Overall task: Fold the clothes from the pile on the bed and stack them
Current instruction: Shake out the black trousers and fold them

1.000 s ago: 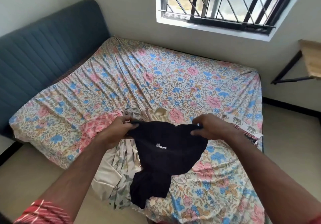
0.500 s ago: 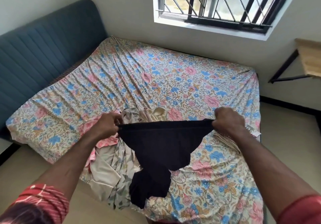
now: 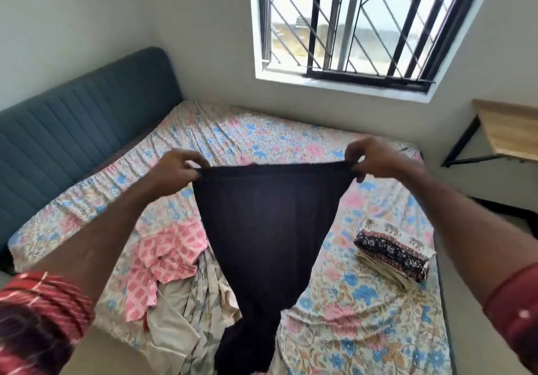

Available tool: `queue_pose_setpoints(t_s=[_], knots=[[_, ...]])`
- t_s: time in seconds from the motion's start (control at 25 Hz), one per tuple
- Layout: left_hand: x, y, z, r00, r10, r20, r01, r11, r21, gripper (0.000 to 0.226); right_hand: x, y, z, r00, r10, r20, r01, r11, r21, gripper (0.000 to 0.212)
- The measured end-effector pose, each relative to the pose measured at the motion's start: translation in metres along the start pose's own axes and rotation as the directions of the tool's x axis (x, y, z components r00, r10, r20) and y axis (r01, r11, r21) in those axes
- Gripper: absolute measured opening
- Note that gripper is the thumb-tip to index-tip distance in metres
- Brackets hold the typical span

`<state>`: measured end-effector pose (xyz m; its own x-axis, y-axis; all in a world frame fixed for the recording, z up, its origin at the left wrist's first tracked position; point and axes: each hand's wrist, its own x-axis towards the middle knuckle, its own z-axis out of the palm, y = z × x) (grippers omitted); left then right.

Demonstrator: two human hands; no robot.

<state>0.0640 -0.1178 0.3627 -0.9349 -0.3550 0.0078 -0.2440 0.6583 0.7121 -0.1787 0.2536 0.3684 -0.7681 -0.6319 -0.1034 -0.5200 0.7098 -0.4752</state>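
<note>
Black garment (image 3: 267,229) hung spread above bed (image 3: 233,133), top edge pinched taut between left hand (image 3: 174,170) and right hand (image 3: 375,159). Step, judged: opening out before folding. Next: lay flat beside pile (image 3: 174,272), fold, add to folded stack (image 3: 393,255).

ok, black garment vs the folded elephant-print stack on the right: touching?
Apart. The head view shows the black garment, held up by both hands, with a strip of floral bedsheet between its right edge and the folded stack.
</note>
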Motion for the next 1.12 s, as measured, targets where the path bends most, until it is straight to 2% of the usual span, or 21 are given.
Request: queue_pose_setpoints(t_s=[0.12, 0.16, 0.2, 0.28, 0.32, 0.36, 0.44, 0.48, 0.52, 0.6, 0.64, 0.72, 0.8, 0.88, 0.92, 1.0, 1.04, 1.12], knots=[[0.032, 0.049, -0.046, 0.977, 0.075, -0.198, -0.078, 0.997, -0.009, 0.041, 0.023, -0.035, -0.069, 0.985, -0.066, -0.158, 0.057, 0.997, -0.058, 0.026], [0.036, 0.070, -0.063, 0.954, 0.097, -0.283, -0.093, 0.995, 0.030, 0.029, 0.025, -0.050, -0.098, 0.978, -0.111, -0.176, 0.086, 0.986, -0.142, 0.027], [0.044, 0.086, -0.081, 0.920, 0.120, -0.374, -0.095, 0.992, 0.084, 0.019, 0.026, -0.063, -0.124, 0.971, -0.157, -0.178, 0.114, 0.966, -0.230, 0.031], [0.054, 0.120, -0.115, 0.831, 0.145, -0.537, -0.080, 0.986, 0.143, 0.028, 0.021, -0.088, -0.172, 0.946, -0.280, -0.161, 0.221, 0.924, -0.311, 0.041], [0.057, 0.142, -0.126, 0.818, 0.093, -0.568, -0.094, 0.995, 0.028, 0.025, 0.015, -0.102, -0.191, 0.928, -0.350, -0.128, 0.303, 0.909, -0.287, 0.042], [0.060, 0.163, -0.132, 0.836, 0.008, -0.549, -0.126, 0.976, -0.177, 0.020, 0.009, -0.115, -0.203, 0.906, -0.416, -0.075, 0.391, 0.892, -0.225, 0.038], [0.057, 0.202, -0.128, 0.920, -0.138, -0.367, -0.116, 0.798, -0.591, 0.018, 0.001, -0.132, -0.207, 0.863, -0.503, 0.040, 0.505, 0.860, -0.078, 0.015], [0.055, 0.214, -0.123, 0.936, -0.179, -0.302, -0.080, 0.729, -0.680, 0.023, -0.001, -0.135, -0.202, 0.857, -0.510, 0.073, 0.512, 0.859, -0.011, 0.007], [0.055, 0.219, -0.120, 0.939, -0.204, -0.276, -0.046, 0.721, -0.692, 0.027, -0.002, -0.135, -0.194, 0.873, -0.484, 0.064, 0.483, 0.875, 0.032, 0.016], [0.052, 0.220, -0.111, 0.936, -0.223, -0.274, 0.020, 0.808, -0.589, 0.021, 0.002, -0.126, -0.180, 0.919, -0.394, -0.013, 0.394, 0.919, -0.014, 0.035], [0.050, 0.216, -0.107, 0.931, -0.226, -0.286, 0.048, 0.854, -0.519, 0.014, 0.003, -0.121, -0.176, 0.936, -0.348, -0.060, 0.344, 0.937, -0.069, 0.038], [0.051, 0.205, -0.103, 0.930, -0.240, -0.278, 0.107, 0.901, -0.421, 0.002, 0.002, -0.111, -0.176, 0.947, -0.266, -0.178, 0.246, 0.961, -0.130, 0.034], [0.051, 0.194, -0.101, 0.950, -0.212, -0.227, 0.156, 0.958, -0.242, 0.010, 0.001, -0.104, -0.177, 0.921, -0.231, -0.314, 0.214, 0.973, -0.089, 0.026], [0.050, 0.187, -0.095, 0.995, -0.066, -0.073, 0.064, 0.997, -0.030, 0.010, 0.001, -0.099, -0.178, 0.900, -0.181, -0.396, 0.224, 0.973, 0.064, 0.013], [0.049, 0.184, -0.090, 1.000, 0.011, 0.024, -0.011, 1.000, -0.009, 0.021, 0.001, -0.099, -0.176, 0.902, -0.134, -0.410, 0.228, 0.955, 0.189, 0.012], [0.045, 0.184, -0.074, 0.981, 0.089, 0.175, -0.056, 0.982, -0.182, 0.045, 0.006, -0.100, -0.171, 0.913, 0.012, -0.408, 0.187, 0.876, 0.444, 0.024], [0.043, 0.185, -0.064, 0.972, 0.111, 0.209, -0.051, 0.961, -0.271, 0.050, 0.008, -0.100, -0.168, 0.909, 0.082, -0.409, 0.158, 0.839, 0.521, 0.032], [0.044, 0.185, -0.048, 0.962, 0.108, 0.250, -0.005, 0.924, -0.382, 0.050, 0.010, -0.101, -0.164, 0.887, 0.137, -0.440, 0.138, 0.832, 0.538, 0.048]])
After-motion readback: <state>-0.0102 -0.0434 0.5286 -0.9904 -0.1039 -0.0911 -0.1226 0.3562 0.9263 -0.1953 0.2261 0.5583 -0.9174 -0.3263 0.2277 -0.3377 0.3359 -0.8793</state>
